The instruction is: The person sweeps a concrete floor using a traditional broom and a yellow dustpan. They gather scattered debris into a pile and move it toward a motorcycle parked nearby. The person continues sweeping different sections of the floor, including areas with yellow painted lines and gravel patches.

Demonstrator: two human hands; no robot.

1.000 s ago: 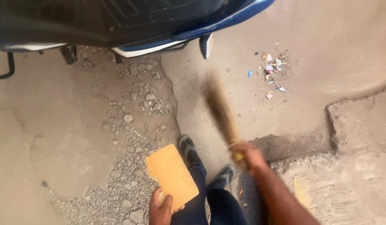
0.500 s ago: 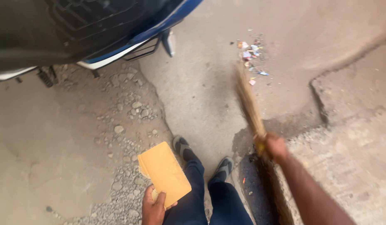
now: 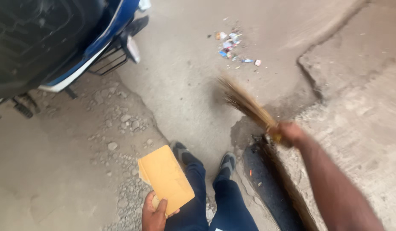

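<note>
1. The right hand (image 3: 288,133) was closed in a fist around the bound end of a short straw broom (image 3: 245,105); the single fingers were blurred, so I cannot tell how each one lay.
2. The broom lay a little right of the centre of the view, and its bristles pointed from the hand toward 10 o'clock, over the bare concrete ground (image 3: 185,85). I cannot tell if the tips touched the ground, because they were blurred.
3. The left hand (image 3: 154,211) was at the bottom edge, at about 7 o'clock from the broom. It pinched the lower corner of a flat yellow-brown piece of cardboard (image 3: 166,179), with the thumb pressed on top and the other fingers hidden under it.
4. The cardboard was tilted, its far end toward 11 o'clock, just beside the person's left knee.
5. Two dark shoes (image 3: 227,162) and blue trousers (image 3: 225,205) stood between both hands.
6. A small heap of coloured litter (image 3: 232,45) lay at 12 o'clock from the broom, well apart from the bristles.
7. A dark narrow drain gap (image 3: 266,179) ran under the right arm.
8. A patch of loose gravel (image 3: 121,124) was at 9 o'clock, and a blue and black motorbike (image 3: 57,42) stood at the upper left corner.
</note>
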